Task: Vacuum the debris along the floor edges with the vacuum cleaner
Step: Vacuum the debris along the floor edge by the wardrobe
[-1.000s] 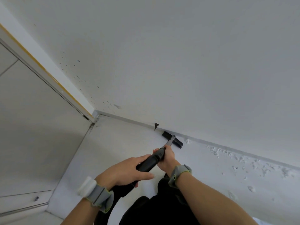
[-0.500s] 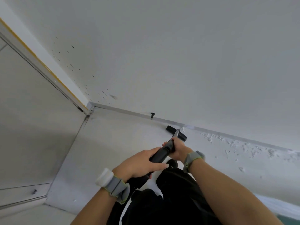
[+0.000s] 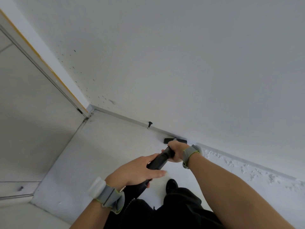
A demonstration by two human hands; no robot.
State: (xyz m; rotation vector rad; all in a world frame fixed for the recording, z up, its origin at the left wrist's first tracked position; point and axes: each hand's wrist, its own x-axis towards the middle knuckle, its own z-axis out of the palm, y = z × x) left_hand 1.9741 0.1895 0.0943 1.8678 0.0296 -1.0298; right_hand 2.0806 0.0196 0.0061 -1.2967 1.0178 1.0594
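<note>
1. A person is looking down at a pale floor point(image 3: 107, 146) meeting a white wall point(image 3: 181, 63).
2. The right hand point(image 3: 176, 151) is wrapping tightly around the black vacuum wand point(image 3: 160, 160), further along it.
3. The left hand point(image 3: 137, 171) is grasping the wand lower down, with its fingers lying across the tube.
4. The black vacuum head point(image 3: 175, 140) is sitting against the grey baseboard point(image 3: 125, 119).
5. White debris point(image 3: 247, 169) is lying along the edge to the right of the head.
6. A small black doorstop point(image 3: 149, 124) is sticking out from the baseboard to the left of the head.
</note>
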